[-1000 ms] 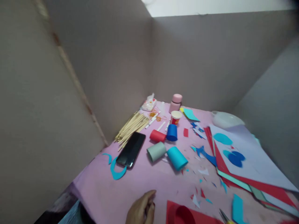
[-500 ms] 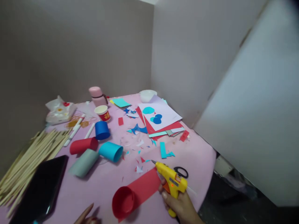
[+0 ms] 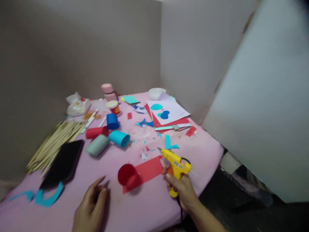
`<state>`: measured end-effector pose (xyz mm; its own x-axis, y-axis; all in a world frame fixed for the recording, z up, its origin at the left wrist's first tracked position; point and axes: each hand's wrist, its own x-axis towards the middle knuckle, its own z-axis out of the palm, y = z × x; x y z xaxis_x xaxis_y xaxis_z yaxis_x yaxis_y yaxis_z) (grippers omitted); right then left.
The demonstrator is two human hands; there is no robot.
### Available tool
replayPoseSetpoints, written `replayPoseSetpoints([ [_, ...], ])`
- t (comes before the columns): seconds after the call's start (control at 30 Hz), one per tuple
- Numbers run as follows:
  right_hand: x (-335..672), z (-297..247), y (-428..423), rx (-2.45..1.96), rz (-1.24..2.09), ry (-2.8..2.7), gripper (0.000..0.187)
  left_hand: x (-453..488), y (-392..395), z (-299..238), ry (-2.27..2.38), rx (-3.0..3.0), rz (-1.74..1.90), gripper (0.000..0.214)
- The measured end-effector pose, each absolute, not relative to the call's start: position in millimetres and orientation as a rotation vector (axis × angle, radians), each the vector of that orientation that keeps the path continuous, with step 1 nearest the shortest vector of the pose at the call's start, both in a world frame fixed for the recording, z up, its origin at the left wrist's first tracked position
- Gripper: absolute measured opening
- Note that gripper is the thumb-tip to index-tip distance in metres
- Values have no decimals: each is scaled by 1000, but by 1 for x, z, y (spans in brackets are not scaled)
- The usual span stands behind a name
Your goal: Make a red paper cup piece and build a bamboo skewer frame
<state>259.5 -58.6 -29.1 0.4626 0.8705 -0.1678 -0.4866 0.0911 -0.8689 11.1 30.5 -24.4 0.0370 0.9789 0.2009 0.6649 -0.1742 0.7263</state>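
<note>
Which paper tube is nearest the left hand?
The red tube on the red strip, beside the left hand; the other four tubes are farther back.

Place: a craft corner is shown; home or workshop cannot be told.
Walls: a pink-covered table [image 3: 202, 149] is bordered by plain grey panels [image 3: 96, 48].
Supplies: thin pale wooden sticks [image 3: 58, 141], white and red paper sheets [image 3: 175, 112] and a yellow plastic glue gun [image 3: 174, 159] are seen.
Tabletop: blue paper clippings [image 3: 149, 124] are scattered.

A pink flask [image 3: 109, 95] stands near a tissue pack [image 3: 77, 107]
</note>
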Motion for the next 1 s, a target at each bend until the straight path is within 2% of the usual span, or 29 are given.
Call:
replayPoseSetpoints([
  [0.33, 262, -35, -68, -1092, 1085, -569, 30, 16, 12, -24, 1481, 1753, 1082, 46],
  [0.53, 257, -29, -66, -1178, 1095, -579, 28, 28, 16, -17, 1188, 2068, 934, 74],
  [0.77, 254, -30, -67, -1281, 1089, -592, 29, 53, 24, -17, 1086, 2003, 762, 97],
  [1.0, 256, -29, -69, -1311, 1158, -525, 27, 59, 23, -24, 1138, 1924, 738, 87],
])
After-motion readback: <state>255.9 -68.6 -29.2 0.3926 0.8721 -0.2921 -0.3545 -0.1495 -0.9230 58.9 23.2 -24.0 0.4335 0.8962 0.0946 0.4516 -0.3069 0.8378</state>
